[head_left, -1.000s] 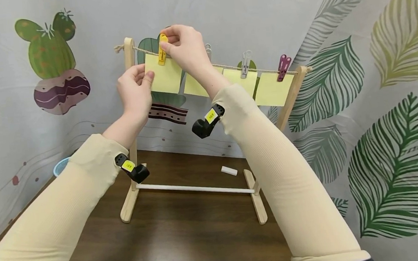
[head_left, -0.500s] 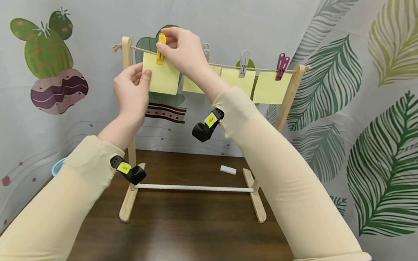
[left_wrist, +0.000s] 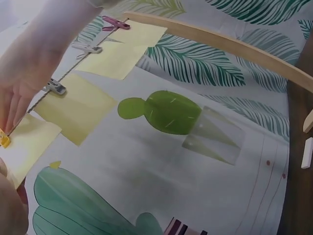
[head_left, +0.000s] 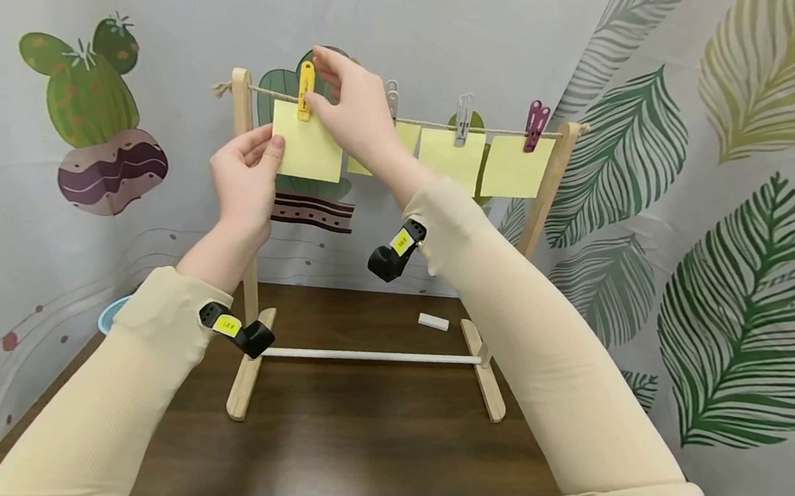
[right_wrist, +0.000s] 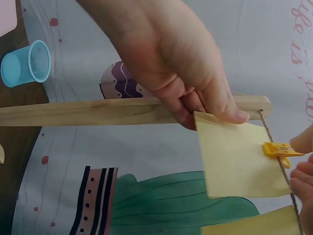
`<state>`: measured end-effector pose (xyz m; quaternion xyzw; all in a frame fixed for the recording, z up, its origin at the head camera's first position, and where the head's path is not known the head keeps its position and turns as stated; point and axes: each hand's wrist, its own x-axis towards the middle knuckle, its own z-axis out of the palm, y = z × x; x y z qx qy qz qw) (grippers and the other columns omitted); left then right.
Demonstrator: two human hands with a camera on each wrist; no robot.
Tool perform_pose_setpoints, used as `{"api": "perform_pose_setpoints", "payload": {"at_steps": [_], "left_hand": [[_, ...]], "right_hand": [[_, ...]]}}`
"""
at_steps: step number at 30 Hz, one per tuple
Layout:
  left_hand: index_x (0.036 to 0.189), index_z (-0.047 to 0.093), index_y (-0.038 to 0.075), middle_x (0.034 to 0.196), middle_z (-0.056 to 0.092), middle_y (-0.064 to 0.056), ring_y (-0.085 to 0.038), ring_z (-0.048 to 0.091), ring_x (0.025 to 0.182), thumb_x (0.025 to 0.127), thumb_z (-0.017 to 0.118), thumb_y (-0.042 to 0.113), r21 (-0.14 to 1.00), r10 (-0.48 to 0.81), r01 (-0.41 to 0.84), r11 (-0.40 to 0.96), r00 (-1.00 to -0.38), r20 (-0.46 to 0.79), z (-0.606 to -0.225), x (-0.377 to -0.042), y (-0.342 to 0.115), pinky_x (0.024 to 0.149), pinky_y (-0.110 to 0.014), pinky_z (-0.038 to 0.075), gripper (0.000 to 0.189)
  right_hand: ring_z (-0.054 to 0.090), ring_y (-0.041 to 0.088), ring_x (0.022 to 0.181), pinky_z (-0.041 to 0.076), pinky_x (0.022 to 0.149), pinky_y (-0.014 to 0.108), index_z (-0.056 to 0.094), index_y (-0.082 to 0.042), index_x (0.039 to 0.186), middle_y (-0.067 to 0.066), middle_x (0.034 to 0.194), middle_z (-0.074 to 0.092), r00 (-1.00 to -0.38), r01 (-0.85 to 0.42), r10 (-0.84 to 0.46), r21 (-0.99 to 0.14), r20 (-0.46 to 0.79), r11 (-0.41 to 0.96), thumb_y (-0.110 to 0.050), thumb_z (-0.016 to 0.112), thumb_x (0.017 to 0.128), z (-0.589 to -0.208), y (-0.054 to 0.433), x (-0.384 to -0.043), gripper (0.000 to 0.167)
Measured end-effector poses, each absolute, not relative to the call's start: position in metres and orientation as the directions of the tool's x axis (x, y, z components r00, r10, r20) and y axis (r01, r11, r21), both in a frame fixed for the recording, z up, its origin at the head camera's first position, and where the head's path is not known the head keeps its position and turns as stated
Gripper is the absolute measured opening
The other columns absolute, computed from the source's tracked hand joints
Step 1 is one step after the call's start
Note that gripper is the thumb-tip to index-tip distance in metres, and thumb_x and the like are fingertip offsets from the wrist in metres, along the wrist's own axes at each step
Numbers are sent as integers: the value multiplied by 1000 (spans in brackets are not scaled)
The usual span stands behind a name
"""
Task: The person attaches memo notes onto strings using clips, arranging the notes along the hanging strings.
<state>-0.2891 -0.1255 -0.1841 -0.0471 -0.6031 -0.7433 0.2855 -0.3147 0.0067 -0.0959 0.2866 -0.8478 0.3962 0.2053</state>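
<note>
A yellow clothespin [head_left: 306,92] stands on the rope, clamping the top of the leftmost yellow paper square [head_left: 309,150]. My left hand [head_left: 244,184] pinches that paper's left edge between thumb and fingers; in the right wrist view the left thumb [right_wrist: 232,113] lies over the paper. My right hand [head_left: 360,115] is beside the clothespin, its fingers spread off it and the thumb close to its side. Whether the thumb still touches the clothespin is hard to tell. Further right, several yellow squares hang from grey clothespins [head_left: 463,120] and a purple clothespin [head_left: 537,126].
A wooden stand [head_left: 242,108] carries the rope, with a white bar [head_left: 371,356] low between its feet. On the brown table [head_left: 358,453] lies a small white block [head_left: 434,321]. A blue basket [right_wrist: 24,63] is at the left behind my arm.
My right fingers have parted from the yellow clothespin, which stays on the rope and paper. The left hand keeps its pinch on the paper, shifting slightly left and down.
</note>
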Motion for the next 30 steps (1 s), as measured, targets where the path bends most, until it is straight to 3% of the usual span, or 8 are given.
{"api": "perform_pose_setpoints", "payload": {"at_steps": [3, 9, 16, 23, 30], "left_hand": [[127, 62, -3, 119, 68, -15, -11, 63, 99, 94, 64, 14, 869, -373, 477, -131, -836, 402, -190, -288, -125, 90, -20, 49, 37], [125, 61, -7, 91, 70, 1, -5, 65, 74, 92, 67, 13, 834, -364, 512, -204, -831, 421, -206, -290, -127, 73, -16, 49, 39], [123, 61, -8, 83, 70, 7, -4, 67, 71, 91, 69, 15, 816, -352, 525, -240, -831, 431, -228, -289, -126, 70, -16, 48, 39], [99, 69, 11, 80, 71, 6, -5, 68, 69, 93, 66, 11, 796, -366, 529, -294, -832, 417, -255, -283, -119, 70, -17, 51, 6], [89, 68, 15, 77, 71, 8, -5, 68, 69, 95, 64, 15, 819, -380, 508, -266, -836, 396, -292, -275, -108, 73, -19, 54, 7]], "right_hand": [[50, 6, 132, 37, 101, 7, 45, -6, 145, 5, 145, 53, -691, -711, -300, -544, 658, 445, -7, 59, 96, -105, 9, -312, 51], [61, 15, 119, 43, 98, 12, 57, 1, 131, 14, 128, 64, -577, -808, -252, -496, 777, 318, 6, 54, 94, -123, 19, -303, 38], [68, 25, 95, 53, 86, 22, 64, 10, 107, 22, 102, 70, -520, -851, -197, -484, 831, 204, 11, 52, 91, -157, 39, -298, 20], [69, 31, 87, 56, 82, 29, 64, 12, 99, 26, 94, 70, -519, -854, -176, -497, 837, 154, 10, 54, 90, -199, 63, -285, 14], [67, 6, 83, 56, 80, 26, 63, 13, 97, 29, 91, 68, -574, -819, -116, -566, 811, 95, 9, 55, 90, -247, 83, -271, 12]]}}
